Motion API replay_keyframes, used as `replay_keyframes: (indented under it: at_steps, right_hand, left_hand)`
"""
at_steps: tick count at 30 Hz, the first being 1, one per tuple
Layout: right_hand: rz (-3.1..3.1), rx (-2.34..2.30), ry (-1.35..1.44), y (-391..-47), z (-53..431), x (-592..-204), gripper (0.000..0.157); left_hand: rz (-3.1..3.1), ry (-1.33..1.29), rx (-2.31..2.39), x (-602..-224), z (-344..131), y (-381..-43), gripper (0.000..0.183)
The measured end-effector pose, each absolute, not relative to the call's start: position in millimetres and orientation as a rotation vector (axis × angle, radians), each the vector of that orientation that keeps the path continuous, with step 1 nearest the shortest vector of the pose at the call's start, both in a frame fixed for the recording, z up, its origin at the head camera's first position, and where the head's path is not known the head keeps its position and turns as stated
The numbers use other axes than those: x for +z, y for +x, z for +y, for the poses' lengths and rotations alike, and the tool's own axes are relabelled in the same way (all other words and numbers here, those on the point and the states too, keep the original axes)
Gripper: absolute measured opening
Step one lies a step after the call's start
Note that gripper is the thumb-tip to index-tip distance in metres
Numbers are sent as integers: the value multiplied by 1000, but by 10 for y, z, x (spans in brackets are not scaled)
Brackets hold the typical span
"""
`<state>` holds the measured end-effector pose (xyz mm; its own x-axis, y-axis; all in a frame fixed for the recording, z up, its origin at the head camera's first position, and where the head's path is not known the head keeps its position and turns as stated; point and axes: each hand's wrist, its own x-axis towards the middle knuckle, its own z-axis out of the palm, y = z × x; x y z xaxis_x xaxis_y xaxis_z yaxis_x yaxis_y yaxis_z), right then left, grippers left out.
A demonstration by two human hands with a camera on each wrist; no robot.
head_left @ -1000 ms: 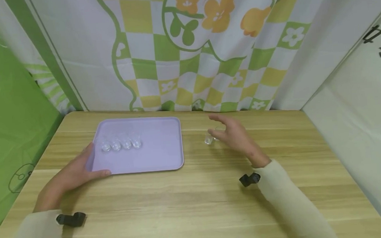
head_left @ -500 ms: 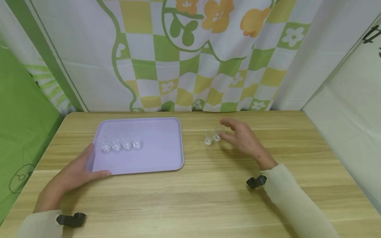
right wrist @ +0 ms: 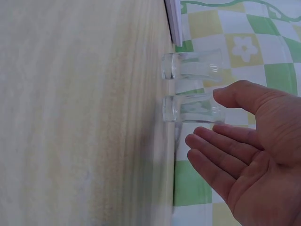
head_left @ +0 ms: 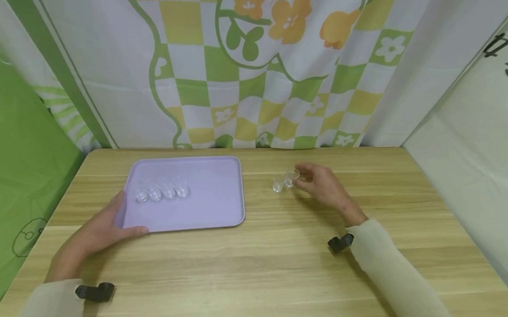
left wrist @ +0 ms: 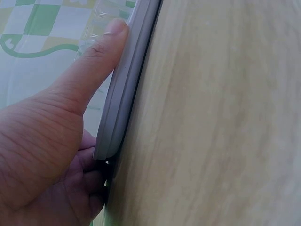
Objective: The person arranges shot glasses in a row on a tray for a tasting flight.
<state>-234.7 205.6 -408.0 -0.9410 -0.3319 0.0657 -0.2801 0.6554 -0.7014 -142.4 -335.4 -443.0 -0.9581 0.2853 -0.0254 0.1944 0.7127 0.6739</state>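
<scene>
A lilac tray (head_left: 213,200) bears a row of several clear shot glasses (head_left: 168,190) toward its left half. My left hand (head_left: 101,228) grips the tray's near left corner, thumb along the front rim (left wrist: 127,70) and fingers at the left end. Right of the tray, two more shot glasses stand upright on the table, close side by side. My right hand (head_left: 323,186) is at the right-hand shot glass (right wrist: 195,109), pinching near its rim between thumb and fingers. The left-hand shot glass (right wrist: 193,65) stands free of the hand, nearer the tray.
The wooden table (head_left: 226,276) runs back to a checked, flowered curtain (head_left: 250,91). Green cloth (head_left: 14,158) hangs at the left and a white panel (head_left: 489,154) with black writing stands at the right. Wood shows between the tray and the two glasses.
My right hand has moved right from over the two glasses, then its thumb and fingers have come together at the right-hand glass. The left hand and tray have stayed put.
</scene>
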Motion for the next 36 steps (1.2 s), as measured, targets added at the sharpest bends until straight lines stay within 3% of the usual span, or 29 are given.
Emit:
replay_keyframes:
  at_steps: [36]
  right_hand:
    - [2812,-1305,-536,-2384,2041,-4038,35]
  left_hand:
    - [2790,393,1065,-4413,-3349,-1423,127]
